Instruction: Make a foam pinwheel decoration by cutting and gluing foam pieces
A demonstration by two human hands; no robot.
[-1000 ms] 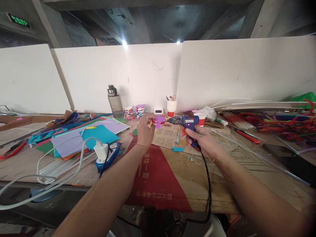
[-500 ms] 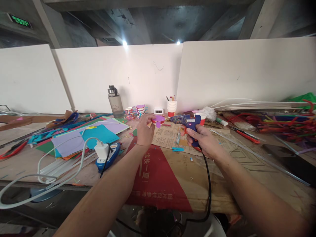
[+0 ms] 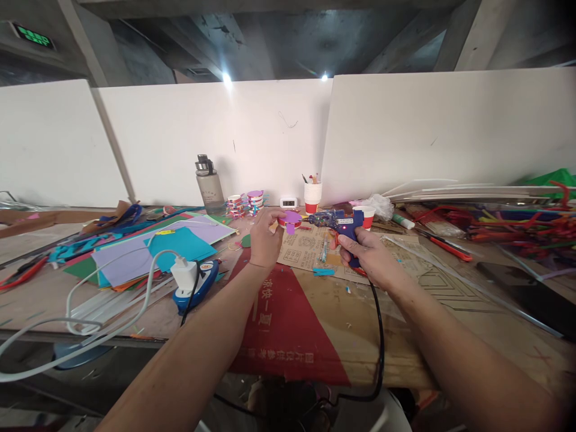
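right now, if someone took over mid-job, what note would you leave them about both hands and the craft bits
Left hand: holds the red cup piece with purple paper shape up off the table.
Right hand: grips the blue glue gun, red light on, nozzle pointing left, close to the cup piece; contact cannot be told.
Cord runs off the table's near edge.
Done: several decorated cups stand at the back near the water bottle.
Left: whether glue is on this piece cannot be told. Coloured paper sheets lie to the left.

Blue glue gun (image 3: 338, 223), purple-topped red cup (image 3: 289, 219), teal and lilac paper sheets (image 3: 153, 249).
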